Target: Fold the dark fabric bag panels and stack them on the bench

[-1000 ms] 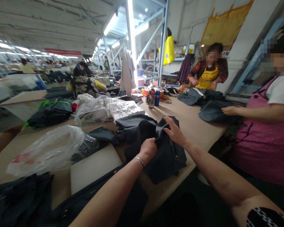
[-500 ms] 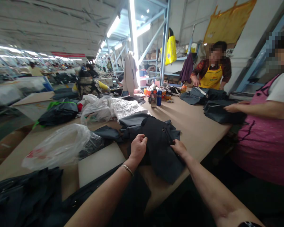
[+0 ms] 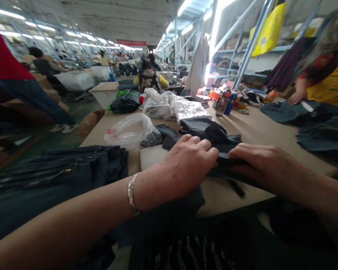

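Between my hands a dark fabric piece (image 3: 224, 150) is stretched, raised over the near edge of the table. My left hand (image 3: 190, 161) is closed in a fist on it, knuckles up, with a silver bracelet on the wrist. To the right, my right hand (image 3: 260, 161) pinches the other side, fingers partly behind the cloth. A narrow dark strip (image 3: 237, 188) hangs below it. Just beyond, a heap of dark grey cloth (image 3: 202, 127) lies on the table. To the left a stack of dark garments (image 3: 62, 176) with zips lies in layers.
A white board (image 3: 150, 155) lies left of my hands, with a clear plastic bag (image 3: 131, 131) behind it. Bottles (image 3: 229, 104) stand farther back on the table (image 3: 250, 125). A co-worker's hand (image 3: 298, 93) rests on dark cloth (image 3: 287, 112) at the right.
My view has swung left and my hands are nearer. The fabric, earlier spread out with its eyelet showing, is now lifted and seen edge-on between both hands.
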Available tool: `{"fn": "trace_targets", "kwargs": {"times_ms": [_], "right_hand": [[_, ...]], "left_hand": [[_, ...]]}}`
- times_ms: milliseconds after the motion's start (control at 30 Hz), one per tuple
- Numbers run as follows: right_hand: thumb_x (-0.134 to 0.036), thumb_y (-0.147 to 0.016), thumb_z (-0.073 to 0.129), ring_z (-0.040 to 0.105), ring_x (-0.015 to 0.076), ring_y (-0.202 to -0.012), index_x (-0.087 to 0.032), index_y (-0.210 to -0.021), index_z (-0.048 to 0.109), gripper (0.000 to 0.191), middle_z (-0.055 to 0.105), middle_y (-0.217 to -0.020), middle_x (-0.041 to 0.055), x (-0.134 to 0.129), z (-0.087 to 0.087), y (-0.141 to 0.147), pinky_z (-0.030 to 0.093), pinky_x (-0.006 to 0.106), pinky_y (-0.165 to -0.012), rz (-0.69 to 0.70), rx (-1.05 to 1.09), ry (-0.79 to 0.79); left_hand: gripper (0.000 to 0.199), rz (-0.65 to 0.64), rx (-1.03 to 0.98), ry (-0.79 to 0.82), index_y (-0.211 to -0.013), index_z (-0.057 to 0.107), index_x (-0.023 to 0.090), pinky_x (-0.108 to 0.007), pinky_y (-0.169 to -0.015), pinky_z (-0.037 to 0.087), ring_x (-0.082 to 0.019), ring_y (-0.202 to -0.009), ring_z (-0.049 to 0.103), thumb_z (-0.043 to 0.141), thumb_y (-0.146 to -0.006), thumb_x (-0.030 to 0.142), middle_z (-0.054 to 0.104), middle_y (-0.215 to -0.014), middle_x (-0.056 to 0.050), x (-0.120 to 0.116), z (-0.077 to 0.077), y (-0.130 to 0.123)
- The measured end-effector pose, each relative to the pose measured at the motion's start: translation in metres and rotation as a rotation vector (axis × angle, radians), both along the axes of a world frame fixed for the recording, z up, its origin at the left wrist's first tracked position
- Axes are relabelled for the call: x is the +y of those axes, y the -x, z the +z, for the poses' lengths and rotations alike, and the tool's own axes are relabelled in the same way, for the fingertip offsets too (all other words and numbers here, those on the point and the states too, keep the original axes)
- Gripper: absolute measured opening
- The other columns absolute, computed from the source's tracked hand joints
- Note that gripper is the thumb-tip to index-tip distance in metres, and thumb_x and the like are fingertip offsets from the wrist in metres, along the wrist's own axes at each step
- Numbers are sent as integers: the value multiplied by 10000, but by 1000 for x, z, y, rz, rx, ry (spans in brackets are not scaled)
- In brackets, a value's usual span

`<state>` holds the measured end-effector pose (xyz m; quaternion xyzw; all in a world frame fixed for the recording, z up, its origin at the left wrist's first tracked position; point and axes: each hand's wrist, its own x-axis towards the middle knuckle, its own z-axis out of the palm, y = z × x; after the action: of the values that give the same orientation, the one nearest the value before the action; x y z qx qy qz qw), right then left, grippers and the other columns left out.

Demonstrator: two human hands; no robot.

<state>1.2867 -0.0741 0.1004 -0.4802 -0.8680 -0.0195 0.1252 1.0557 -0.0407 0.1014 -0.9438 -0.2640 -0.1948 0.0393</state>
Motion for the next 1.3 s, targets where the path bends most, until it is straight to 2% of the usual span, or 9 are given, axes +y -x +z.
{"fn": "trace_targets", "kwargs": {"times_ms": [167,333,467,600,800,967,1067,1167,1300], "right_hand": [[-443,-809,581,523,122,-637,-263,-862,603,189,596,-735,-11,-6,-12,56,347,249,-561,143,172,369],[-385,-812,544,447,89,-584,-191,-734,559,209,516,-660,-36,44,-82,83,321,206,-505,146,227,823],[-346,-867,458,500,94,-639,-183,-777,590,228,577,-701,-11,90,-144,104,350,203,-588,24,188,629],[-357,-899,423,588,155,-748,-195,-858,616,256,661,-821,55,114,-178,119,356,247,-644,-121,13,471],[-402,-916,405,630,205,-779,-204,-921,580,264,678,-854,74,119,-189,127,370,274,-637,-193,-70,421],[-372,-908,443,605,180,-854,-220,-1027,521,208,636,-985,46,111,-183,126,407,259,-678,-193,-116,344],[-261,-936,365,553,170,-926,-198,-945,539,186,589,-1009,56,99,-176,97,417,260,-767,-131,-144,196],[-208,-925,356,539,185,-885,-176,-877,573,225,582,-912,75,85,-172,48,427,283,-797,-246,-243,151],[-181,-837,499,546,247,-947,-146,-1082,583,261,584,-1025,124,84,-178,3,454,342,-813,-371,-451,236]], "left_hand": [[231,243,92,604,-760,614,200,-231,-581,369,-124,-575,485,485,-856,365,544,-636,1,-31,1,71],[239,351,141,773,-681,574,198,-215,-536,344,-123,-578,498,480,-841,348,543,-615,14,-10,-55,123],[291,472,339,596,-799,620,182,-274,-671,417,-202,-749,602,415,-873,374,657,-784,-79,36,-113,136],[373,588,482,584,-897,666,137,-317,-729,453,-258,-852,637,384,-888,382,680,-904,-170,69,-144,133],[312,614,500,514,-872,676,99,-425,-752,472,-314,-863,628,410,-870,262,660,-895,-215,72,-145,117],[500,166,375,403,-1165,586,186,-434,-755,510,-280,-909,599,393,-737,15,590,-1119,-169,50,-154,100],[587,98,446,436,-1208,570,169,-465,-722,530,-307,-918,600,350,-701,-29,529,-1233,-207,46,-163,97],[639,90,509,440,-1249,540,125,-513,-721,531,-354,-971,588,322,-680,-67,503,-1268,-242,46,-165,96],[674,105,606,459,-1290,500,87,-526,-723,538,-390,-1030,560,341,-658,-87,454,-1317,-272,46,-159,92]]}}
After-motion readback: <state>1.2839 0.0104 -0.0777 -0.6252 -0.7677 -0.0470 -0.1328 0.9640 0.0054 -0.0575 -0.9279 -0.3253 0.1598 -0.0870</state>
